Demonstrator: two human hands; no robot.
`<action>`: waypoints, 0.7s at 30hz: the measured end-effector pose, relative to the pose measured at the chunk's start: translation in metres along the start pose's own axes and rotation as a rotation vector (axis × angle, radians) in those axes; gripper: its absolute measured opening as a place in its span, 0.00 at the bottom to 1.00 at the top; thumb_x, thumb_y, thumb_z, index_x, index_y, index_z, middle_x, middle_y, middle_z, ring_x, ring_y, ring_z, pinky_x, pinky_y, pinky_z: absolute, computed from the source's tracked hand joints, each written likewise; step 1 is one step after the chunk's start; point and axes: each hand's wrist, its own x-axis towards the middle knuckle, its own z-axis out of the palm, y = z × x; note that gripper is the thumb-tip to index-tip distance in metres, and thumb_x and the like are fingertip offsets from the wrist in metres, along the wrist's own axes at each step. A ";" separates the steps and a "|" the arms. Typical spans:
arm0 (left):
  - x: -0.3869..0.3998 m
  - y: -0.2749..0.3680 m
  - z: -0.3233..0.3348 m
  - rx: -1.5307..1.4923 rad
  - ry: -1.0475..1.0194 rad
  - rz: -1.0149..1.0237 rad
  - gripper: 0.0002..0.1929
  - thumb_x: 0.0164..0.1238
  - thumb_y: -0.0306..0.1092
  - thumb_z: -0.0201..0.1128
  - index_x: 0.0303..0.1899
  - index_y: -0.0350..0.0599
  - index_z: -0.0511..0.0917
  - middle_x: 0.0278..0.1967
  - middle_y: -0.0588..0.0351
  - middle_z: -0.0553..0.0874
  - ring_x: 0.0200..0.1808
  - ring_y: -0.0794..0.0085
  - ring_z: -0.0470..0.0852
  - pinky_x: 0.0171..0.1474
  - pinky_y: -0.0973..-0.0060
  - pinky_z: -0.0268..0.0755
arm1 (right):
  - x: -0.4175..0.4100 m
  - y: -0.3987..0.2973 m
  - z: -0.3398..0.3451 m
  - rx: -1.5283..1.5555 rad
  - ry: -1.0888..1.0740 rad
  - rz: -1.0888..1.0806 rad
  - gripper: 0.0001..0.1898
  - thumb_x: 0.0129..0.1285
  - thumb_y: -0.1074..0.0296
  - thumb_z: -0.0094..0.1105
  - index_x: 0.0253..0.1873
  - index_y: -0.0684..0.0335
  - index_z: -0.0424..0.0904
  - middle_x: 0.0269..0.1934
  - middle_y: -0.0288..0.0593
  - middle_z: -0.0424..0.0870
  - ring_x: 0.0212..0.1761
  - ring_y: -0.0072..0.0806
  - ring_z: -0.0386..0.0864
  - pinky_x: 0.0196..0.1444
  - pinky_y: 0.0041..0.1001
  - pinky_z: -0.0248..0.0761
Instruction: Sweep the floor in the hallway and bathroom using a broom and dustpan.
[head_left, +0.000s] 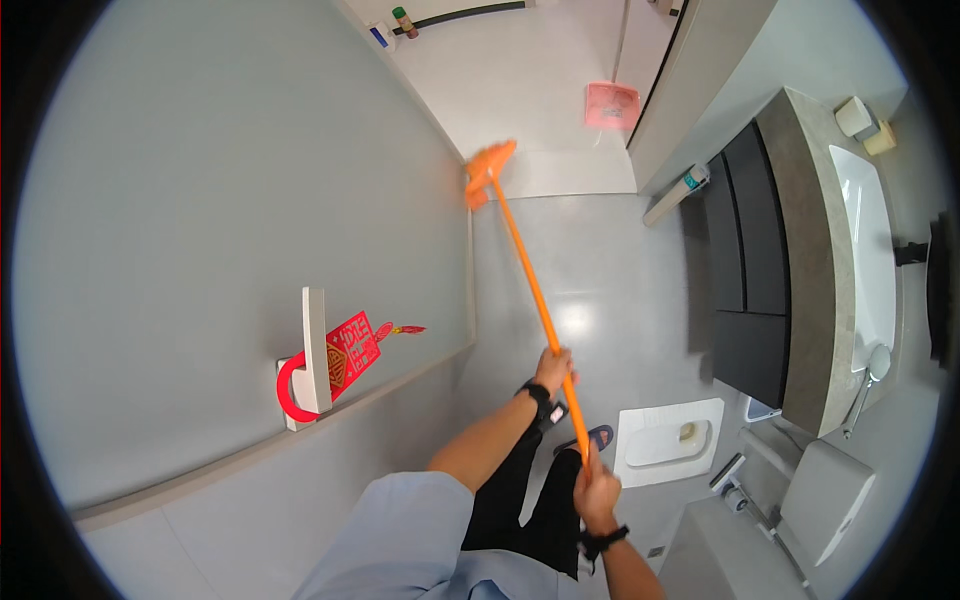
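Note:
An orange broom slants up and away from me, its orange head at the doorway's left corner, by the edge of the grey door. The head looks slightly blurred. My left hand is closed around the middle of the handle. Nearer my body, my right hand grips the handle close to its end. Both wrists wear black bands. Beyond the threshold a pink dustpan with a long handle rests on the pale floor.
A white squat toilet is set in the floor at my right. Further right stand a dark vanity cabinet and a white sink. A white door handle with a red hanging tag juts out at left. A cylindrical container leans near the cabinet.

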 end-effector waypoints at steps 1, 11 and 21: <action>0.006 0.019 -0.003 -0.003 -0.025 0.101 0.15 0.79 0.46 0.56 0.49 0.44 0.68 0.30 0.56 0.77 0.24 0.69 0.81 0.29 0.68 0.80 | 0.028 -0.014 0.001 0.000 0.032 -0.029 0.33 0.58 0.76 0.62 0.71 0.63 0.70 0.29 0.57 0.83 0.25 0.56 0.80 0.30 0.47 0.74; -0.165 0.024 -0.093 -0.079 0.064 -0.143 0.44 0.76 0.44 0.62 0.79 0.37 0.42 0.64 0.43 0.77 0.65 0.58 0.77 0.65 0.60 0.72 | -0.020 0.004 -0.101 0.285 -0.080 0.200 0.32 0.59 0.80 0.59 0.71 0.71 0.69 0.30 0.59 0.81 0.27 0.37 0.82 0.34 0.33 0.75; -0.328 0.098 -0.163 0.126 0.739 0.784 0.48 0.64 0.24 0.70 0.78 0.36 0.44 0.75 0.38 0.62 0.77 0.55 0.61 0.78 0.59 0.52 | -0.190 0.113 -0.117 0.331 -0.234 0.243 0.32 0.57 0.82 0.60 0.70 0.74 0.70 0.41 0.47 0.86 0.43 0.31 0.84 0.50 0.28 0.77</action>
